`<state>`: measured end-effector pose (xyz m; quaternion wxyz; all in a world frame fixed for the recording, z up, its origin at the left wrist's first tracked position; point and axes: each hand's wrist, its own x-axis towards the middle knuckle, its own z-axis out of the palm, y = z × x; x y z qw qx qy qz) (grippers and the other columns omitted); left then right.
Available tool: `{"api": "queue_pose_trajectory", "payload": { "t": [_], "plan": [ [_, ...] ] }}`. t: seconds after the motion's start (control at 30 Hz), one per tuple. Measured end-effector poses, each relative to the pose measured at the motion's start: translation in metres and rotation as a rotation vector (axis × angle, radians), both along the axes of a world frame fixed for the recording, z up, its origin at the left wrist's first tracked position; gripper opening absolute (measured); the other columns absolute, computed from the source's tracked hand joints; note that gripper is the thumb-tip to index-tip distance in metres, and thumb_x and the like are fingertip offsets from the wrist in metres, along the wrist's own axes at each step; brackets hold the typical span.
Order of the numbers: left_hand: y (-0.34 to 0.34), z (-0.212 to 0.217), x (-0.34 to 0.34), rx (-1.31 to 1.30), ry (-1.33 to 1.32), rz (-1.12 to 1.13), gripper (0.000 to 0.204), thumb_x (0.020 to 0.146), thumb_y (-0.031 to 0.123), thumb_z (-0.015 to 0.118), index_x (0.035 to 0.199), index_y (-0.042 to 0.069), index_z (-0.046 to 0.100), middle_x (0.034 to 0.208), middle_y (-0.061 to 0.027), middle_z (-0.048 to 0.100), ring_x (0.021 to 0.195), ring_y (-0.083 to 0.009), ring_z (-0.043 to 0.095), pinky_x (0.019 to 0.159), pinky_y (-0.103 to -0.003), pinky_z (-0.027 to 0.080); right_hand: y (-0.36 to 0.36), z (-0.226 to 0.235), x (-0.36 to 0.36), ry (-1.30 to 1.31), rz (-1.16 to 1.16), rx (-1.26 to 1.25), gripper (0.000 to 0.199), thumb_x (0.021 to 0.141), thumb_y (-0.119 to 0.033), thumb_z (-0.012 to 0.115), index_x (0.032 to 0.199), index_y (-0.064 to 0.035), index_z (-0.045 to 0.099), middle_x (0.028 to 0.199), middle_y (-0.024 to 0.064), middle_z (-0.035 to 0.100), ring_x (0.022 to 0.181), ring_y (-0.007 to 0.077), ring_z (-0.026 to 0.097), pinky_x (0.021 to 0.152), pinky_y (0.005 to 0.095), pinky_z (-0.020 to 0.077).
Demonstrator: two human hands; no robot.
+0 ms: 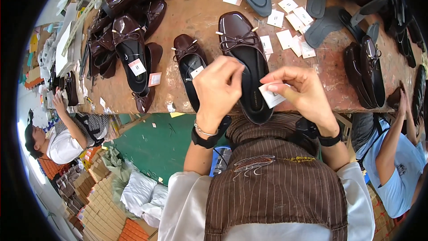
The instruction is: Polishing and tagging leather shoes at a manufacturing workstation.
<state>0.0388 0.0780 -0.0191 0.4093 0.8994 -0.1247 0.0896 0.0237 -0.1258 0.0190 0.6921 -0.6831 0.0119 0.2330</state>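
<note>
Right hand [307,93] fingers pinching white square label [272,96], left hand [218,87] fingers curled over brown shoe [247,62]

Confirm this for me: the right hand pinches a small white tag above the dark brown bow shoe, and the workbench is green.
Not quite. The head view shows the workbench is worn reddish-brown; the green surface is the floor below it. The rest holds: the right hand pinches a small white tag above the dark brown bow shoe.

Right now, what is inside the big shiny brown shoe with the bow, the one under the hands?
Inside the brown shoe a dark insole shows, running toward the heel. The left hand covers part of the opening, so that bit stays hidden. The right hand pinches a small white tag beside it.
</note>
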Motion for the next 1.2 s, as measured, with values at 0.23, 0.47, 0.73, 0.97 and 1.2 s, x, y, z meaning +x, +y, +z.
{"api": "queue_pose_trajectory", "payload": {
  "t": [0.23, 0.47, 0.73, 0.97, 1.2],
  "plan": [
    [0.001, 0.000, -0.003, -0.133, -0.224, -0.094, 0.015, 0.080, -0.006, 0.067, 0.092, 0.002, 0.070, 0.088, -0.0082, 0.072, 0.071, -0.0176, 0.068, 0.064, -0.027, 0.055, 0.016, -0.020, -0.001, -0.123, -0.140, -0.103, 0.006, 0.086, -0.005, 0.072, 0.090, 0.0001, 0.074, 0.081, 0.0046, 0.071, 0.071, 0.0070, 0.063, 0.058, 0.0242, 0.0486],
    [0.005, 0.001, -0.019, -0.749, 0.417, 0.014, 0.017, 0.095, 0.000, 0.061, 0.109, -0.003, 0.071, 0.099, -0.0063, 0.061, 0.077, -0.0092, 0.060, 0.065, -0.021, 0.051, 0.029, -0.023, 0.006, -0.418, -0.246, -0.347, 0.013, 0.075, -0.007, 0.080, 0.087, -0.0054, 0.076, 0.081, 0.0056, 0.064, 0.065, 0.0166, 0.058, 0.060, 0.0297, 0.0463],
    [0.005, 0.004, -0.026, -0.696, 0.496, 0.044, 0.027, 0.089, -0.008, 0.066, 0.116, -0.005, 0.067, 0.095, -0.0060, 0.068, 0.083, -0.0100, 0.063, 0.074, -0.024, 0.053, 0.027, -0.029, 0.009, -0.369, -0.185, -0.256, 0.013, 0.074, -0.012, 0.082, 0.084, -0.0064, 0.075, 0.078, 0.0052, 0.063, 0.065, 0.0169, 0.053, 0.060, 0.0306, 0.0436],
    [0.000, 0.007, -0.023, -0.638, 0.459, 0.039, 0.029, 0.088, -0.010, 0.066, 0.116, -0.003, 0.066, 0.092, -0.0049, 0.068, 0.082, -0.0082, 0.063, 0.076, -0.021, 0.051, 0.026, -0.031, 0.010, -0.362, -0.165, -0.267, 0.014, 0.072, -0.006, 0.083, 0.084, -0.0072, 0.076, 0.082, 0.0004, 0.063, 0.068, 0.0096, 0.051, 0.058, 0.0259, 0.0383],
    [0.000, 0.000, -0.024, -0.671, 0.399, 0.049, 0.027, 0.089, -0.009, 0.066, 0.115, -0.005, 0.064, 0.092, -0.0068, 0.069, 0.084, -0.0096, 0.064, 0.078, -0.023, 0.052, 0.023, -0.036, 0.010, -0.520, -0.154, -0.295, 0.014, 0.070, -0.008, 0.084, 0.081, -0.0070, 0.075, 0.078, 0.0021, 0.064, 0.076, 0.0180, 0.057, 0.065, 0.0316, 0.0436]
  ]
}}
